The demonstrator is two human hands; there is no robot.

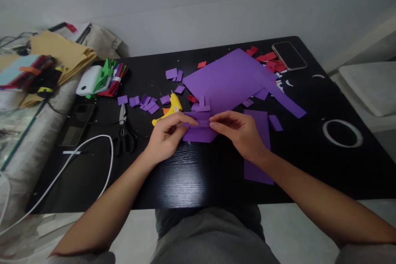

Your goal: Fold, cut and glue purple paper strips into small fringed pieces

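Observation:
Both my hands meet over the middle of a black table [185, 177]. My left hand [167, 136] and my right hand [239, 130] each pinch one end of a small folded purple paper piece [201, 128], fingers closed on it. A yellow glue gun [171, 109] lies just behind my left hand. A large purple sheet [229, 80] lies behind the piece, and a purple strip [258, 148] runs under my right wrist. Several small purple squares [148, 103] are scattered to the left.
Black scissors [123, 132] and a white cable [77, 152] lie left. A smartphone [289, 55] and red scraps [272, 62] sit far right, a tape ring [342, 132] at right. Coloured paper bundle [111, 76], a white object [88, 80] and yellow folders [66, 55] lie at the left edge.

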